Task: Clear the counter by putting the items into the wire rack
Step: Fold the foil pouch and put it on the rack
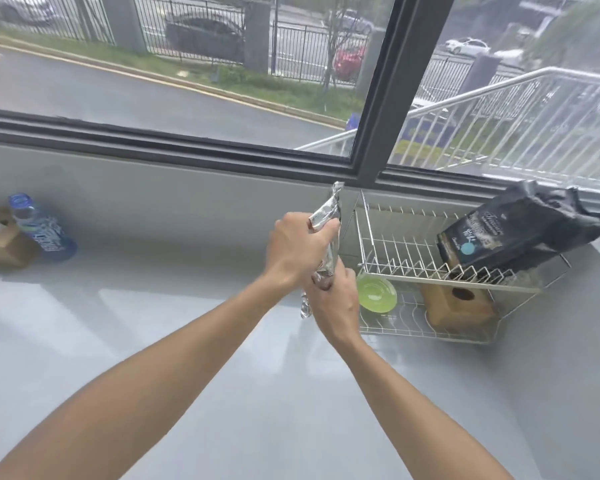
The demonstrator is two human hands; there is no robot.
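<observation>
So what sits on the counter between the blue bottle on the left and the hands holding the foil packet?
Nothing: in the head view the grey counter is bare from the blue bottle to the left hand.

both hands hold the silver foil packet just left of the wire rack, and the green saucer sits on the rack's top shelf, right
Not quite. The head view shows the green saucer on the wire rack's lower shelf, not the top. Both the left hand and right hand do hold the silver foil packet.
</observation>
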